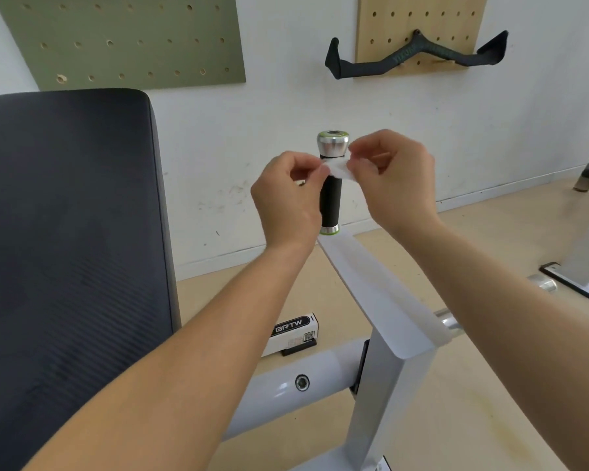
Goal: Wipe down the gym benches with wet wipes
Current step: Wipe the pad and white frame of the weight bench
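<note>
Together, left hand (286,202) and right hand (400,180), each grip pinched on thin, crumpled white wet wipe (340,171).

The person's body shows as two bare forearms (184,368), uncovered along the whole visible length from the view's lower edge to the wrists (288,246), smooth and slender, each narrowing into a bare human hand, the left grip (286,198) and the right grip (400,181).

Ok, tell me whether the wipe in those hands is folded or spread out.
Folded small, not spread: the wipe shows as a compact white wad pinched between the left hand and right hand.
</note>
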### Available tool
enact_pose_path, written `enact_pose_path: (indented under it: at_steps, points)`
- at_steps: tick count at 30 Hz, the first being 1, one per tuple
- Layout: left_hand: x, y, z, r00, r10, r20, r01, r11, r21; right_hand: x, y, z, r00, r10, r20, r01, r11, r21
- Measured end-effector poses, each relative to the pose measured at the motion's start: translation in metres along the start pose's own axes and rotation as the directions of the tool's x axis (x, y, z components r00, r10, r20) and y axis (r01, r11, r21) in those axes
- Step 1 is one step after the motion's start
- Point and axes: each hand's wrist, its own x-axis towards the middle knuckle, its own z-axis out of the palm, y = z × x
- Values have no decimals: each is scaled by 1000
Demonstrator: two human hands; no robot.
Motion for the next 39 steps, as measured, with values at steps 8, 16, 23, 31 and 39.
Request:
enact_pose_path:
  at_steps: [8,16,23,31,39]
  points:
    - [4,-23,11,1000,7,27,-8,999,36,6,17,19,998,65,-23,-65,997,29]
    - [1,-34,3,987,-32,161,8,989,146,-3,29,17,987,113,111,-99,987,-123]
    - [-26,-49,-3,950,-265,167,220,943,248,-23,36,17,932,253,261,-166,935,-312]
    - [-33,-17,-17,959,-212,189,231,969,-89,-32,-2,8,957,207,204,-201,978,-53]
    - [-4,-14,-10,978,-196,67,199,979,-42,-27,-4,6,948,259,183,-264,964,5]
